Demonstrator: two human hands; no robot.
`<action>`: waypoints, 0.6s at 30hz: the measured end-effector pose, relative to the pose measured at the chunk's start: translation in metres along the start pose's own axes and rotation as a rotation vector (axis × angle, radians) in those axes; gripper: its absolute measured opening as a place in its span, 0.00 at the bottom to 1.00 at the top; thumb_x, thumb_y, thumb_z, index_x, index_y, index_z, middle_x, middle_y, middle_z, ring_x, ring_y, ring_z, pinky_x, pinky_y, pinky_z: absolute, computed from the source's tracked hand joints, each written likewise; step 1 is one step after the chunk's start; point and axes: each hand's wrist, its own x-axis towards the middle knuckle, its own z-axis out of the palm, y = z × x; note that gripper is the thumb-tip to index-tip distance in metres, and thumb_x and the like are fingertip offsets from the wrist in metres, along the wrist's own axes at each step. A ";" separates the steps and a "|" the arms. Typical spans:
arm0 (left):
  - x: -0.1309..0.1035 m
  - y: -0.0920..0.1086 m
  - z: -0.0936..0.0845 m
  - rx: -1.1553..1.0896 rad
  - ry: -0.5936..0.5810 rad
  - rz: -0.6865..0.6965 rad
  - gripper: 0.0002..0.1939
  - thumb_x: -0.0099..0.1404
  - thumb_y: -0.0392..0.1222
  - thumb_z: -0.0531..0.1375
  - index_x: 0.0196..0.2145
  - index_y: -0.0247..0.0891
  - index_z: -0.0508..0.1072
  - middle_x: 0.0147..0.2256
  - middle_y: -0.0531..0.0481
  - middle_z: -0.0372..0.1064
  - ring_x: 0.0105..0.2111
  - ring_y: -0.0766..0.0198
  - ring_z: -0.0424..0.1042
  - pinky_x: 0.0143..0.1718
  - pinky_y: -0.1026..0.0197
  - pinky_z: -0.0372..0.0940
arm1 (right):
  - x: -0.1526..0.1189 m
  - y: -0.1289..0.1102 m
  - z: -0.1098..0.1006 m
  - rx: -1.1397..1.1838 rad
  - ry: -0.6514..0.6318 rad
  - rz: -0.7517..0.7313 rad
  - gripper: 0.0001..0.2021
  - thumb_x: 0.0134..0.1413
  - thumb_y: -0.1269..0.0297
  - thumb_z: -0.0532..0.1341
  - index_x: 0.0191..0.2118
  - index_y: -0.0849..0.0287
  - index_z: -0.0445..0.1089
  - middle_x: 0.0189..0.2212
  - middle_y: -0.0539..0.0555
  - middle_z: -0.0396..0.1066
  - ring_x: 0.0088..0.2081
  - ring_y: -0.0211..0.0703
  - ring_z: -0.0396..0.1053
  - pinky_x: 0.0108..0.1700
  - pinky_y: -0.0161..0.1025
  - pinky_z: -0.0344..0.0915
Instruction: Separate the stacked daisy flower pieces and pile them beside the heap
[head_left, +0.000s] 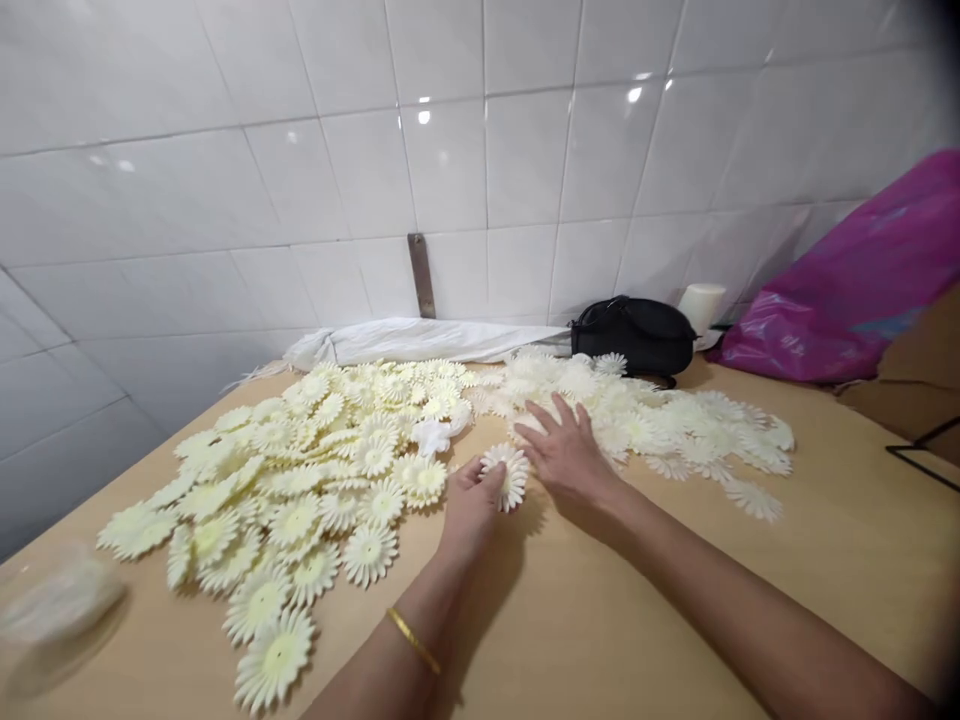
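Between the thumb and fingers of my left hand (472, 505) is a cream flower cutout (510, 478) with many narrow petals, held just above the table. My right hand (571, 455) is spread, its fingertips at the near edge of a heap of whiter flower cutouts (675, 425); nothing shows in its grip. To the left lies a wide pile of pale yellow flower cutouts (292, 520), overlapping each other. A small crumpled white piece (433, 437) rests at the right side of that pile.
Against the tiled wall lie a rolled white sheet (435, 342) and a black pouch (634, 337). A white cylinder (703, 305), a purple bag (840, 290) and a cardboard box (922, 350) stand at the right. A clear plastic item (64, 600) sits at the table's left.
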 end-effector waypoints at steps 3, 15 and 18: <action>-0.005 -0.004 0.004 0.001 -0.053 0.005 0.15 0.44 0.46 0.64 0.24 0.32 0.68 0.18 0.52 0.64 0.16 0.70 0.61 0.18 0.66 0.57 | -0.023 -0.006 -0.014 0.344 0.114 0.093 0.15 0.54 0.61 0.49 0.39 0.59 0.70 0.45 0.60 0.66 0.50 0.53 0.56 0.51 0.51 0.50; -0.011 -0.013 0.007 0.054 -0.126 -0.066 0.20 0.48 0.55 0.61 0.19 0.33 0.65 0.14 0.56 0.57 0.12 0.75 0.53 0.13 0.69 0.48 | -0.048 -0.033 -0.006 1.613 -0.189 0.346 0.12 0.40 0.56 0.63 0.27 0.59 0.64 0.20 0.47 0.66 0.24 0.36 0.64 0.30 0.36 0.62; -0.009 -0.013 0.005 0.033 -0.203 -0.092 0.20 0.50 0.56 0.59 0.23 0.33 0.68 0.17 0.52 0.62 0.14 0.72 0.58 0.16 0.68 0.51 | -0.049 -0.024 -0.005 1.619 -0.189 0.335 0.11 0.42 0.56 0.62 0.27 0.59 0.65 0.20 0.47 0.66 0.23 0.37 0.64 0.29 0.36 0.62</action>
